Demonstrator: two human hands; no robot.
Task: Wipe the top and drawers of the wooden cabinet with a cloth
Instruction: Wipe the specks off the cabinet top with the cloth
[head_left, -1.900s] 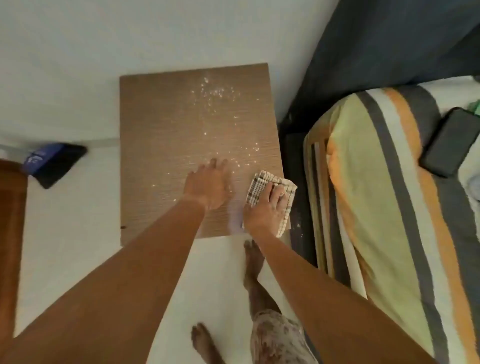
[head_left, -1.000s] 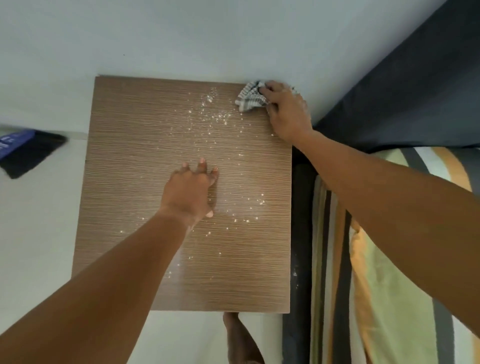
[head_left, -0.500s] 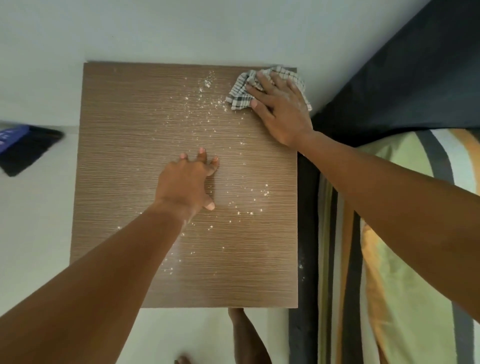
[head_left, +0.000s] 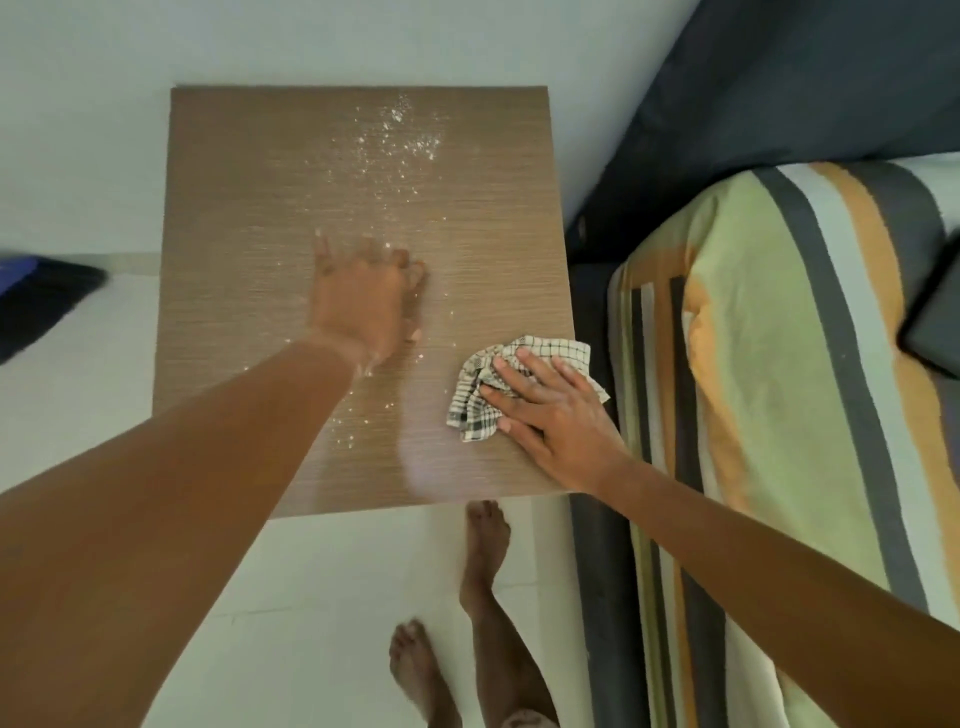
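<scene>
Head view, looking straight down: the right hand (head_left: 556, 415) lies palm-down with its fingers spread flat over a bunched checked cloth (head_left: 485, 400), pressing it onto the cabinet top (head_left: 260, 234). The hand does not grip the cloth; the fingers lie across it and the fabric shows on the far and left sides of them. Hand and cloth sit near the right edge of the top, toward its front corner.

The left hand (head_left: 363, 301) rests palm-down near the middle of the top, fingers stretched out and slightly apart, holding nothing. It is blurred, so whether the whole palm touches the wood cannot be told. It lies well apart from the cloth, to the left of it and farther back.

White powder specks (head_left: 395, 140) are scattered over the wood, thickest toward the back of the top and thinner in a trail running past the left hand toward the front. The strip along the right side, behind the cloth, looks nearly free of them.

Below the front edge, two bare feet (head_left: 483, 540) stand on the pale floor (head_left: 322, 597). To the right lies a bed with a striped cover (head_left: 779, 389), close beside the cabinet. At the far left a dark object (head_left: 41, 301) lies on the floor, too blurred to identify.
</scene>
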